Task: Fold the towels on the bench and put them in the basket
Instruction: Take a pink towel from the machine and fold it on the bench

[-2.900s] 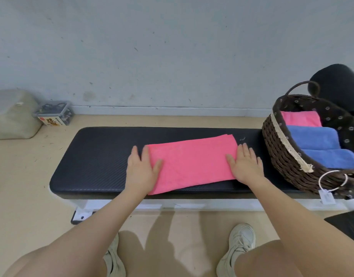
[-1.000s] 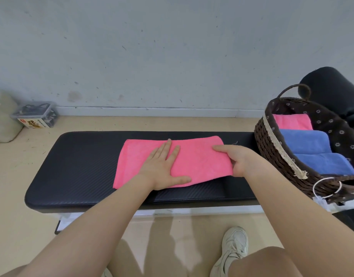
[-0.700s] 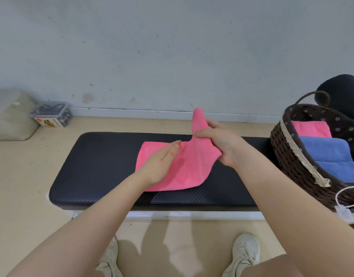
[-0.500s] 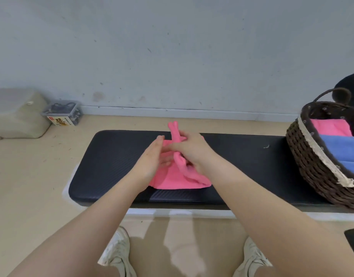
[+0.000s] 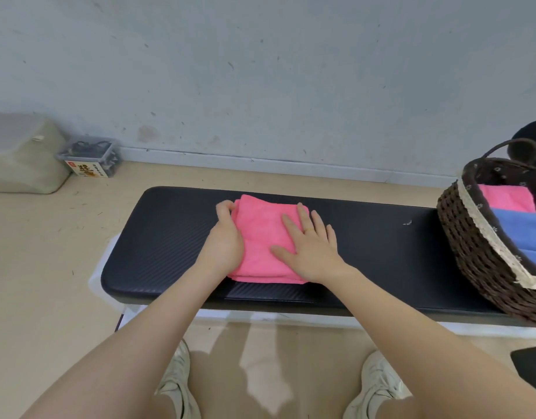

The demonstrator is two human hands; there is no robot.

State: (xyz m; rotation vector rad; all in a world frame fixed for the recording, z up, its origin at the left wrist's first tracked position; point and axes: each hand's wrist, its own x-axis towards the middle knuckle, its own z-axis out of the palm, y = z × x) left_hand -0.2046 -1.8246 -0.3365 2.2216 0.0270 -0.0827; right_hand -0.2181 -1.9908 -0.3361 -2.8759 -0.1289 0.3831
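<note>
A pink towel (image 5: 262, 237), folded into a small square, lies in the middle of the black padded bench (image 5: 169, 237). My right hand (image 5: 309, 246) lies flat on its right half, fingers straight. My left hand (image 5: 225, 237) is at the towel's left edge with its fingers curled round that edge. The dark wicker basket (image 5: 478, 255) stands on the bench's right end and holds a folded pink towel (image 5: 502, 198) and blue towels (image 5: 526, 228).
A grey wall runs behind the bench. On the floor at the back left are a pale bag (image 5: 21, 152) and a small clear box (image 5: 89, 157). A black object (image 5: 532, 137) stands behind the basket. My shoes (image 5: 176, 385) are under the bench's front edge.
The long pink towel has been folded in half: my right hand carried its right end over to the left and now lies flat on top. My left hand moved to the left edge.
</note>
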